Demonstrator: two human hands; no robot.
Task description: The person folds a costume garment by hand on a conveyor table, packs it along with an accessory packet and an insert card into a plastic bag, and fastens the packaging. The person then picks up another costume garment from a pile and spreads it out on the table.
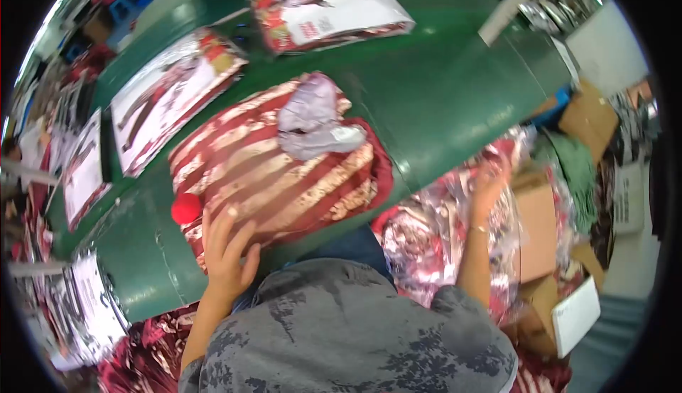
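Note:
A folded garment with red and pale glittery stripes (249, 151) lies on the green table, with a red pompom (187, 208) at its left edge. Resting on its near left edge is my left hand (229, 251), fingers spread. A crumpled light-grey piece of fabric or plastic (312, 119) sits on the garment's upper right part. Off to the right, my right hand (490, 183) is over a heap of clear plastic bags with red and shiny contents (426, 251). Blur hides how its fingers are placed.
Bagged garments with printed sheets stand out on the green table (455, 102): one pack (334, 13) at the back, another pack (170, 98) at left. A cardboard box (534, 230) is right of the bag heap. A pale post (515, 2) rises at the back right.

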